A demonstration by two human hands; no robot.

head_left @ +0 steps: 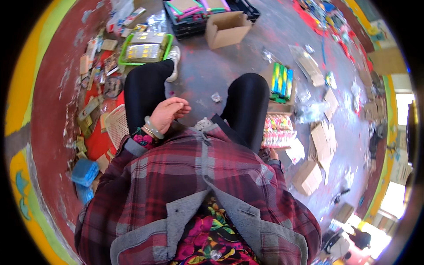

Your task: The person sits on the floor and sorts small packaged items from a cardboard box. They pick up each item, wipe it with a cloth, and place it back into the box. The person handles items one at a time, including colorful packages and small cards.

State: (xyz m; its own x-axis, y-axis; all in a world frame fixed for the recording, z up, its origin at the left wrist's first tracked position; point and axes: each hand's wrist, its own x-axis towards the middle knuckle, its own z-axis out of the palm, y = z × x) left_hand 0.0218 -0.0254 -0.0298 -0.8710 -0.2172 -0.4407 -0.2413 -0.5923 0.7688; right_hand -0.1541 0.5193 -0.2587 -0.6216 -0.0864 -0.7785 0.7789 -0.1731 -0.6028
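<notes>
My left hand (167, 114) hovers over the inner side of my left thigh, a pale bangle and a beaded bracelet at its wrist. Its fingers are curled in together, and nothing shows in them. My right hand (273, 154) is low beside my right thigh, mostly hidden by the leg and sleeve. It is next to a stack of red and white patterned packets (279, 131); whether it touches them I cannot tell, since its fingers are hidden. Farther off on the right, a cardboard box holds green, blue and yellow packs (281, 81).
A green basket (169, 44) with clear-wrapped packs stands ahead on the left. Beyond are a black crate (183, 32) and an open cardboard box (227, 30). A pale plastic basket (115, 126) and blue packs (85, 172) lie left; flattened cardboard (323, 143) lies right.
</notes>
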